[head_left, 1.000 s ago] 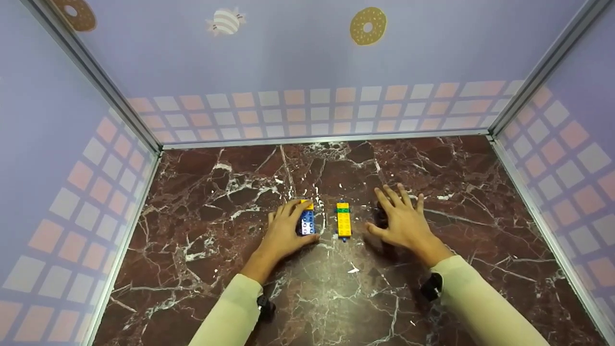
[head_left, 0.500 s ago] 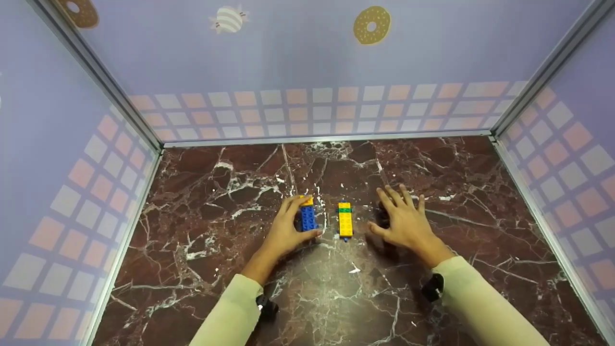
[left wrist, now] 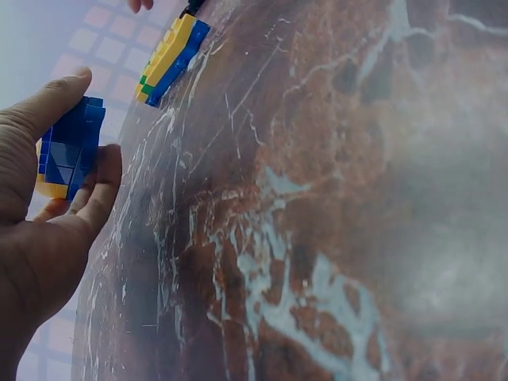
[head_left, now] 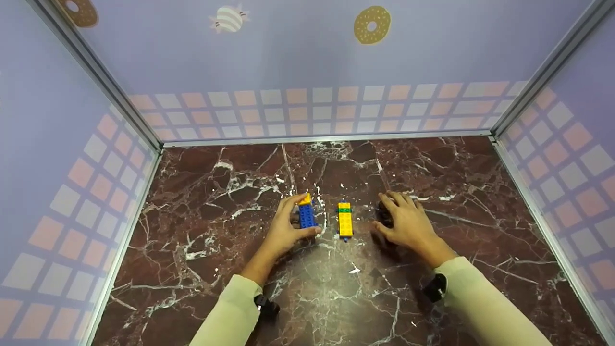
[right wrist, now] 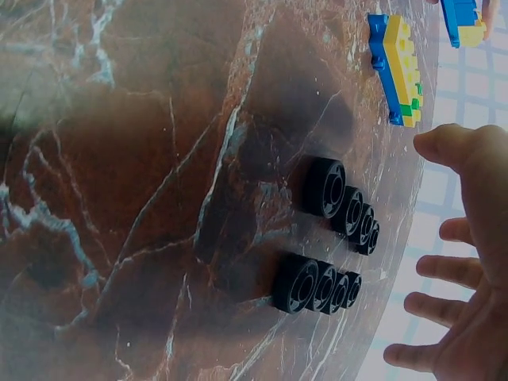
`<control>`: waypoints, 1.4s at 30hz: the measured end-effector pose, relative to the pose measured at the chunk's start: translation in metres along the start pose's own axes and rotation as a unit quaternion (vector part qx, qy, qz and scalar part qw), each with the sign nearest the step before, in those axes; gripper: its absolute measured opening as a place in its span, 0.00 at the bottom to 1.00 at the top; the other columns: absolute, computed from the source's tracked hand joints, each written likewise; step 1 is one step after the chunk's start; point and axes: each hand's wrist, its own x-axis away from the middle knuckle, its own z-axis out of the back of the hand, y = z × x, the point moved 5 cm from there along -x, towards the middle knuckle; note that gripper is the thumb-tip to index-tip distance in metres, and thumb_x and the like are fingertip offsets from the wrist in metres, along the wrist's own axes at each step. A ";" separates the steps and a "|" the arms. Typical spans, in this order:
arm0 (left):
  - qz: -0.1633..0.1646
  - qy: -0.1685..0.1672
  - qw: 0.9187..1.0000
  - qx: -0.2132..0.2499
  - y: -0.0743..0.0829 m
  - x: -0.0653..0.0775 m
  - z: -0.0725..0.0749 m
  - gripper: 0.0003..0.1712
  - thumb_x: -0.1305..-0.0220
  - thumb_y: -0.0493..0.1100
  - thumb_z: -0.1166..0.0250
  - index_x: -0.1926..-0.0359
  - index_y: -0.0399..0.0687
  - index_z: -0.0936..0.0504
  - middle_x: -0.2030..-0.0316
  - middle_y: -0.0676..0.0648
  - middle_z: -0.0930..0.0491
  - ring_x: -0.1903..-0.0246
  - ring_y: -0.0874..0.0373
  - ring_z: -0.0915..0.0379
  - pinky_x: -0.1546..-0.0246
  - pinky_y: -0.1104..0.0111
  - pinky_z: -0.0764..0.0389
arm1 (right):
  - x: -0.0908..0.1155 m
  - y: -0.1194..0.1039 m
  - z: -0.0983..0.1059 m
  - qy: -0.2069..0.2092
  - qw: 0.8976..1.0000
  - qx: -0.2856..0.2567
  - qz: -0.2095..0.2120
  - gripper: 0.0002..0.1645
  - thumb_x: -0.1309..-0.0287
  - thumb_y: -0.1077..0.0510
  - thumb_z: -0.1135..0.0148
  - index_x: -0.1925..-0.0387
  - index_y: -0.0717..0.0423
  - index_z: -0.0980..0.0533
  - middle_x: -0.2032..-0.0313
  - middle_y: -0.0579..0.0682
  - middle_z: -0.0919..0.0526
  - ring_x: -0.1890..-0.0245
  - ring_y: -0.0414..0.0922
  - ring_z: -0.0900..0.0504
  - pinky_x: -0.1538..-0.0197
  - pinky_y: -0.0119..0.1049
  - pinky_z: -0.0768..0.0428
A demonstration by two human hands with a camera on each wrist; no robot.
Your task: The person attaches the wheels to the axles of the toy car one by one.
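Note:
My left hand (head_left: 283, 233) grips a toy block build (head_left: 306, 215), blue with studs and a yellow piece at its far end, between thumb and fingers. In the left wrist view this blue build (left wrist: 71, 151) is raised and tilted, its underside facing the camera. To its right on the table lies a second build (head_left: 345, 223), yellow on top with a green band and blue parts beneath. My right hand (head_left: 408, 226), holding nothing, hovers with spread, slightly bent fingers near black toy wheels (right wrist: 324, 188), which it mostly hides in the head view.
The wheels stand in two rows of several each, the second row of wheels (right wrist: 294, 284) beside the first. Dark red marble-patterned tabletop (head_left: 331, 298) lies under everything. Patterned panels enclose it at the back (head_left: 307, 62), left (head_left: 57, 192) and right (head_left: 567, 158).
The blue build has tilted in my left hand, its yellow end shifting slightly away from me. My right hand's fingers have drawn in a little. The yellow build stays put.

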 end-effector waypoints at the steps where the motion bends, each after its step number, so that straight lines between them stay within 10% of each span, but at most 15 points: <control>1: 0.003 0.000 1.000 0.014 0.000 0.000 0.000 0.54 0.44 0.39 0.12 0.19 0.55 0.29 0.23 0.41 0.38 0.43 0.41 0.19 0.42 0.53 0.08 | 0.000 0.000 0.000 0.001 1.000 0.000 0.001 0.49 0.31 0.37 0.29 0.18 0.54 0.31 0.22 0.64 0.28 0.24 0.72 0.28 0.24 0.80 0.30; 26: 0.043 -0.010 0.982 0.184 -0.003 0.004 0.001 0.54 0.41 0.41 0.13 0.21 0.51 0.36 0.19 0.39 0.50 0.31 0.35 0.25 0.45 0.64 0.10 | 0.008 0.007 0.001 0.016 1.000 -0.009 0.011 0.46 0.32 0.42 0.25 0.21 0.58 0.28 0.28 0.62 0.21 0.30 0.69 0.23 0.34 0.77 0.20; 36: 0.047 -0.013 0.951 0.304 0.000 0.003 -0.003 0.33 0.19 0.31 0.40 0.20 0.36 0.41 0.23 0.35 0.43 0.41 0.48 0.23 0.44 0.62 0.09 | 0.010 0.012 0.000 0.051 0.998 -0.015 0.028 0.44 0.34 0.38 0.27 0.24 0.54 0.25 0.32 0.62 0.19 0.33 0.69 0.21 0.41 0.79 0.19; 42: 0.026 -0.023 0.957 0.289 -0.002 0.003 -0.002 0.39 0.20 0.30 0.37 0.17 0.39 0.43 0.23 0.33 0.43 0.38 0.46 0.23 0.40 0.63 0.11 | 0.010 0.010 0.003 0.029 0.999 -0.007 0.011 0.42 0.33 0.43 0.26 0.24 0.56 0.25 0.31 0.64 0.20 0.32 0.69 0.22 0.38 0.78 0.18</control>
